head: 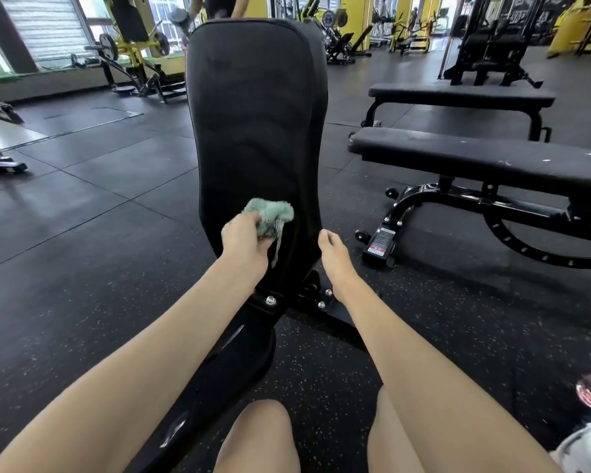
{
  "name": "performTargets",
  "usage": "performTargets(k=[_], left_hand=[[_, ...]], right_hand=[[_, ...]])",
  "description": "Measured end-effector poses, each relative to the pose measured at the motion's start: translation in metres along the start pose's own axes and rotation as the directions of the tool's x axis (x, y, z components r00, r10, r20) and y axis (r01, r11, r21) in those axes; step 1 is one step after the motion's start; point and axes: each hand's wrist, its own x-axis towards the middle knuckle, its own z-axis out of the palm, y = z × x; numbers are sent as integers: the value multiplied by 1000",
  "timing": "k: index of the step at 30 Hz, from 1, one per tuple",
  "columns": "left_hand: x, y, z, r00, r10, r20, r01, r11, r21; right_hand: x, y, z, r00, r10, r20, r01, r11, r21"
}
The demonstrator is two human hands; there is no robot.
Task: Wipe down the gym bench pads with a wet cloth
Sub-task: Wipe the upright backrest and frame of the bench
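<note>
A person's view down both bare forearms toward a tall black gym bench back pad, standing nearly upright straight ahead. The left hand has its grip closed around a bunched green cloth, fingers curled about it, pressing it against the pad's lower part, a little left of centre. The right hand sits just beside the pad's lower right edge, touching it, with fingertips bent; whether it grips the edge cannot be told. The pad's long axis runs up and away from the cloth, so almost all of its surface lies above the grip, with only a short strip below. The left hand, already holding the cloth on the pad, looks best placed to sweep upward along that length. Two flat benches stand well apart to the right on the rubber floor.
</note>
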Motion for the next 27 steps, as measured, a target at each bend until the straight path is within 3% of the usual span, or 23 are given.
performTargets(k=[3,5,6,8,10,12,15,18,22,24,27], left_hand=[[6,-17,-18,999,-28,20,22,975,221],[9,-27,-21,992,109,64,-125,918,376],[7,-30,-21,963,243,117,-269,842,467],[6,-29,-17,821,500,276,-561,613,556],[9,-25,-11,624,668,406,-751,368,548],[16,-22,-3,466,739,487,-831,176,528],[25,-32,6,376,717,586,-837,-9,548],[28,-49,1,351,666,658,-837,-92,540],[39,-73,-39,299,455,839,-884,-200,423],[41,-73,-52,326,484,812,-886,-144,441],[39,-53,-38,401,696,595,-853,47,520]], right_hand=[[2,-8,4,1000,31,-2,-31,999,-28],[1,-9,7,999,32,5,-31,999,-38],[0,-8,8,1000,21,8,-21,999,-40],[-2,-5,7,1000,-21,1,21,999,-26],[-2,-3,6,998,-59,-17,59,998,2],[-2,-3,6,997,-75,-16,75,997,13],[1,-2,5,996,-86,-15,86,996,6],[2,2,5,993,-117,-14,117,993,10],[4,5,4,992,-121,-22,122,992,33],[6,6,4,992,-123,-30,123,992,31],[6,8,6,989,-145,-30,146,989,29]])
